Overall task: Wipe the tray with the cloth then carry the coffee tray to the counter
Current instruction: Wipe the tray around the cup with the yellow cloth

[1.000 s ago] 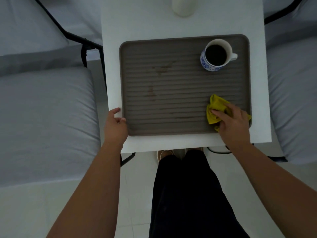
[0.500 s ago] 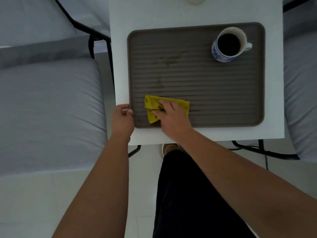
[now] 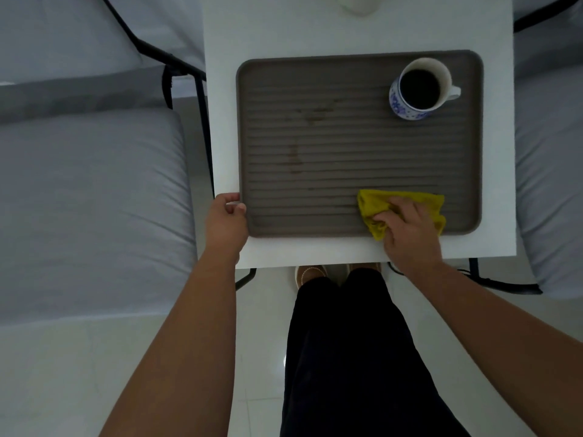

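A brown ribbed tray (image 3: 347,159) lies on a small white table (image 3: 315,33). Brownish stains mark its left middle. A blue-and-white cup of coffee (image 3: 419,89) stands in the tray's far right corner. My right hand (image 3: 410,231) presses a yellow cloth (image 3: 375,206) flat on the tray's near right part. My left hand (image 3: 225,220) grips the tray's near left corner, thumb on the rim.
Grey cushioned chairs (image 3: 88,200) with black frames flank the table on both sides. A white object (image 3: 358,4) stands at the table's far edge, mostly cut off. My legs in dark trousers (image 3: 347,357) are below the table, over a pale tiled floor.
The right hand swept the cloth from the tray's right side to its near left, and it is now back at the near right. The left hand stayed on the corner.
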Tool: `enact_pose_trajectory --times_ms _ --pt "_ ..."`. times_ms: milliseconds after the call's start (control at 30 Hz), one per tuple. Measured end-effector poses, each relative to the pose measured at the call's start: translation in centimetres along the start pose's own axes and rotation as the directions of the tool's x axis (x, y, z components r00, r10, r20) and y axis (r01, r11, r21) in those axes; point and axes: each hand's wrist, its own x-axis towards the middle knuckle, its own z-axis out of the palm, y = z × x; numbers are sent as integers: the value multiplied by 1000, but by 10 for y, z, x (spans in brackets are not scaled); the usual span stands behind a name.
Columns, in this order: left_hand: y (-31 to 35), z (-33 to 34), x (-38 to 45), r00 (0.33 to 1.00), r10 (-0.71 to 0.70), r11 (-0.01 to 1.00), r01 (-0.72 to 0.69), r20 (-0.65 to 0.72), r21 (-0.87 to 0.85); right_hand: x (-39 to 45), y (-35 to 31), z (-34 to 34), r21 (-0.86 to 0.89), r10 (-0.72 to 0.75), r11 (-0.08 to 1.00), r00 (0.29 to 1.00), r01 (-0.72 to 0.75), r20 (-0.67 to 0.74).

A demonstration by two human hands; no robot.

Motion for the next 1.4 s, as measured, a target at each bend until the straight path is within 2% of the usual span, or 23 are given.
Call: enact_pose_trajectory --times_ms 133,267,433,533,567,633,700,767,867,1000,1133,1267,1300,1400 --pt "0 -1 -1 999 -42 998 43 22 -42 22 -59 26 63 -166 985 984 161 69" --pt "1 -3 0 998 -53 997 55 41 -55 42 -113 49 130 -329 942 928 310 175" --pt "4 -7 3 992 -95 989 103 82 -105 50 -108 41 126 -398 917 878 378 267" --pt "5 -10 4 988 -96 986 110 119 -125 40 -67 19 84 -299 954 926 287 229" --pt "6 -11 4 987 -100 985 116 128 -129 36 -49 11 76 -219 975 954 208 206" --pt "7 -12 4 985 -104 983 123 135 -138 28 -13 -8 75 46 995 987 -58 153" --pt "8 -12 3 986 -103 981 123 134 -147 21 8 -18 93 272 955 958 -280 95" --pt "9 -11 1 986 -102 980 121 128 -155 20 4 -16 76 343 934 935 -350 94" --pt "9 -10 -1 985 -122 970 144 121 -196 34 -34 -1 55 287 954 951 -295 114" --pt "10 -13 0 981 -143 967 167 134 -191 64 -113 27 64 92 992 965 -111 244" --pt "11 -13 2 977 -155 971 178 145 -160 86 -172 38 55 -66 997 907 47 416" --pt "8 -14 4 977 -155 969 179 147 -168 87 -148 36 82 -113 993 894 86 433" --pt "7 -15 5 978 -148 971 173 149 -167 84 -132 32 105 -90 993 910 52 404" --pt "6 -16 6 978 -141 973 166 155 -160 68 -71 15 128 101 982 963 -136 251"
